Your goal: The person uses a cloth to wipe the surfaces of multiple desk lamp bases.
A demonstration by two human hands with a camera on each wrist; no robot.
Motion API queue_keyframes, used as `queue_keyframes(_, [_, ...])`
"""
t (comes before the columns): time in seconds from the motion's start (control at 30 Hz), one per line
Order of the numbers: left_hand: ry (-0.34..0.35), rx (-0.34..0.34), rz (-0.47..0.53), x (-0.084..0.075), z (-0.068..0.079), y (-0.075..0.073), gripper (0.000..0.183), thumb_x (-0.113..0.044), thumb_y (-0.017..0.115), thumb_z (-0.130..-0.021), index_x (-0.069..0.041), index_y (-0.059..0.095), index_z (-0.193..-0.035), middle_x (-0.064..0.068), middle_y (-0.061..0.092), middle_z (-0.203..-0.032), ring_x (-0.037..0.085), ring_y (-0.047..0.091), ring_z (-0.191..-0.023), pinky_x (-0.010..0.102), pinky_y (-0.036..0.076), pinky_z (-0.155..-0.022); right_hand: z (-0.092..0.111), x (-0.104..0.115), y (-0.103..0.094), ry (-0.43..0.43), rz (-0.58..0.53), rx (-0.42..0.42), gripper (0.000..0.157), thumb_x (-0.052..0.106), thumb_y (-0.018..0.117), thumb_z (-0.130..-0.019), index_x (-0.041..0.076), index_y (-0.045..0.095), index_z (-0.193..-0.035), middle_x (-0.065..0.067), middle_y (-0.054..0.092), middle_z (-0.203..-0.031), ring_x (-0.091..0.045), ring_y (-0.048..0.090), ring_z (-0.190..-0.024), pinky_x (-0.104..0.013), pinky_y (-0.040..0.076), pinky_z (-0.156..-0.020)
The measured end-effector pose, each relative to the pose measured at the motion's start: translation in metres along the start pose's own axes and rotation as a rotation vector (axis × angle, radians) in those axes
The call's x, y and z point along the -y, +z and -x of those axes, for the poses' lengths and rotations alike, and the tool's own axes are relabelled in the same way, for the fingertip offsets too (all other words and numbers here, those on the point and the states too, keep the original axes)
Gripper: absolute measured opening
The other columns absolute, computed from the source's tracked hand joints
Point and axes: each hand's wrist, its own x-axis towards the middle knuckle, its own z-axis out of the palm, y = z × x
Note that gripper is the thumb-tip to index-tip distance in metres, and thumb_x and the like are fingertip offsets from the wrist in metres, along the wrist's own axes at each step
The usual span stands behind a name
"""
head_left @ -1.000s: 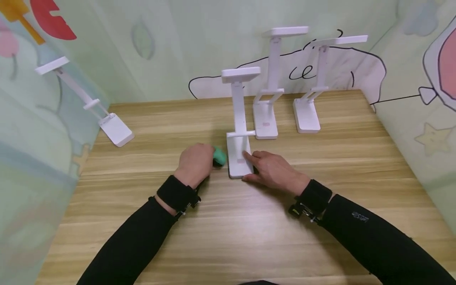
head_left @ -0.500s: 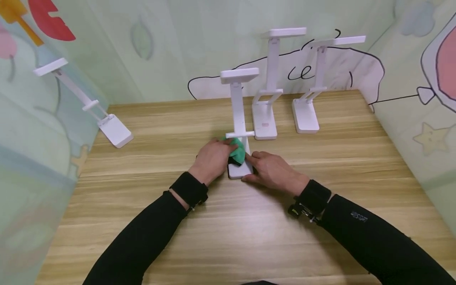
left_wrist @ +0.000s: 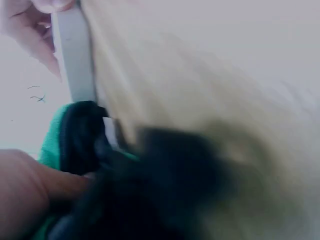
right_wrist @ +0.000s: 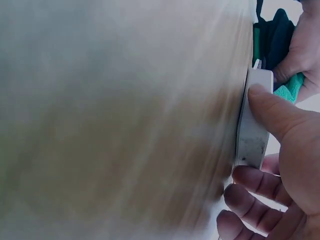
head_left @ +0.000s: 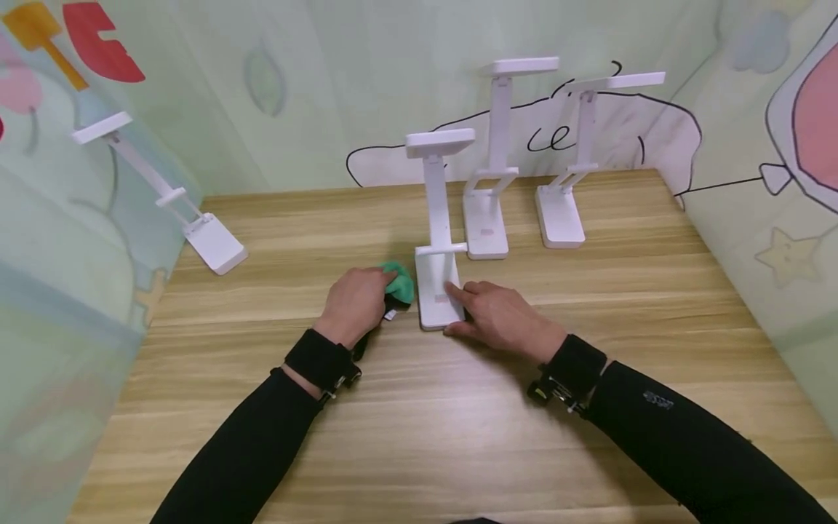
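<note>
A white desk lamp (head_left: pixel 437 211) stands upright at the middle of the table, its flat head raised on a folding arm. My right hand (head_left: pixel 499 317) grips the lamp's base from the right, index finger on top; in the right wrist view the thumb presses the base's front end (right_wrist: pixel 254 125) and other fingers lie along its side. Just left of the base, my left hand (head_left: pixel 356 300) holds a bunched green cloth (head_left: pixel 399 285) with a black side and a small white tag. Black fabric of the cloth (left_wrist: pixel 80 132) fills much of the left wrist view.
Two more white lamps stand behind to the right, one nearer lamp (head_left: pixel 486 218) and one farther lamp (head_left: pixel 561 215). Another white lamp (head_left: pixel 216 244) is at the table's left edge. Printed fabric walls (head_left: pixel 314 94) border the wooden table (head_left: pixel 445 429) at the back and sides.
The left hand with the cloth moved right onto the lamp base, then back left off it. The right hand has stayed on the base. The lamps have not moved.
</note>
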Motion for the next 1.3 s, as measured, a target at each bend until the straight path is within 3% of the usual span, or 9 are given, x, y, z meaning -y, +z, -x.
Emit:
queue_keyframes(0.1, [0.006, 0.040, 0.008, 0.001, 0.008, -0.005, 0.031, 0.004, 0.054, -0.089, -0.013, 0.071, -0.110, 0.007, 0.069, -0.090, 0.020, 0.062, -0.077, 0.034, 0.052, -0.060, 0.004, 0.004, 0.000, -0.006, 0.010, 0.004, 0.064, 0.044, 0.067, -0.088, 0.005, 0.053, -0.137, -0.006, 0.061, -0.086, -0.015, 0.049, -0.066, -0.033, 0.046, -0.052])
queue_keyframes(0.27, [0.013, 0.079, 0.030, 0.004, 0.018, -0.010, 0.044, 0.006, 0.055, -0.088, -0.013, 0.065, -0.126, 0.010, 0.070, -0.116, 0.022, 0.065, -0.093, 0.033, 0.055, -0.069, 0.009, 0.008, 0.000, -0.035, 0.031, -0.021, 0.052, 0.032, 0.067, -0.089, 0.006, 0.057, -0.133, -0.004, 0.062, -0.082, -0.013, 0.049, -0.063, -0.030, 0.046, -0.051])
queue_keyframes(0.4, [0.003, 0.080, 0.050, 0.004, 0.019, -0.008, 0.045, 0.006, 0.056, -0.087, -0.013, 0.065, -0.127, 0.009, 0.068, -0.121, 0.023, 0.065, -0.097, 0.035, 0.056, -0.073, 0.006, 0.007, 0.001, -0.053, 0.035, -0.057, 0.049, 0.030, 0.068, -0.090, 0.006, 0.059, -0.132, -0.004, 0.061, -0.081, -0.013, 0.048, -0.062, -0.031, 0.046, -0.051])
queue_keyframes(0.6, [-0.017, 0.092, 0.046, 0.002, 0.017, -0.008, 0.043, 0.004, 0.055, -0.088, -0.014, 0.066, -0.125, 0.009, 0.070, -0.117, 0.023, 0.065, -0.093, 0.036, 0.055, -0.068, -0.008, 0.000, 0.002, -0.017, 0.037, -0.079, 0.047, 0.028, 0.067, -0.090, 0.008, 0.060, -0.131, -0.005, 0.062, -0.081, -0.015, 0.053, -0.062, -0.035, 0.049, -0.050])
queue_keyframes(0.83, [-0.064, 0.107, 0.023, -0.002, 0.013, -0.011, 0.040, 0.001, 0.053, -0.089, -0.018, 0.071, -0.118, 0.011, 0.072, -0.097, 0.022, 0.064, -0.078, 0.036, 0.051, -0.055, -0.034, -0.009, 0.002, 0.035, 0.018, -0.058, 0.049, 0.028, 0.066, -0.090, 0.008, 0.058, -0.133, -0.006, 0.061, -0.080, -0.016, 0.053, -0.060, -0.035, 0.045, -0.047])
queue_keyframes(1.07, [-0.090, 0.138, 0.012, -0.004, 0.011, -0.012, 0.040, -0.001, 0.053, -0.089, -0.021, 0.070, -0.121, 0.011, 0.072, -0.100, 0.023, 0.064, -0.080, 0.037, 0.051, -0.055, -0.054, -0.015, 0.007, 0.075, 0.007, -0.056, 0.047, 0.024, 0.064, -0.092, 0.006, 0.056, -0.135, -0.009, 0.061, -0.077, -0.019, 0.054, -0.061, -0.037, 0.046, -0.048])
queue_keyframes(1.3, [-0.086, 0.116, 0.008, -0.004, 0.011, -0.014, 0.040, -0.001, 0.053, -0.088, -0.021, 0.071, -0.118, 0.012, 0.073, -0.097, 0.025, 0.064, -0.077, 0.035, 0.048, -0.051, -0.068, -0.016, 0.010, 0.145, 0.008, -0.100, 0.042, 0.017, 0.062, -0.092, 0.008, 0.058, -0.133, -0.010, 0.063, -0.070, -0.021, 0.056, -0.059, -0.042, 0.049, -0.049])
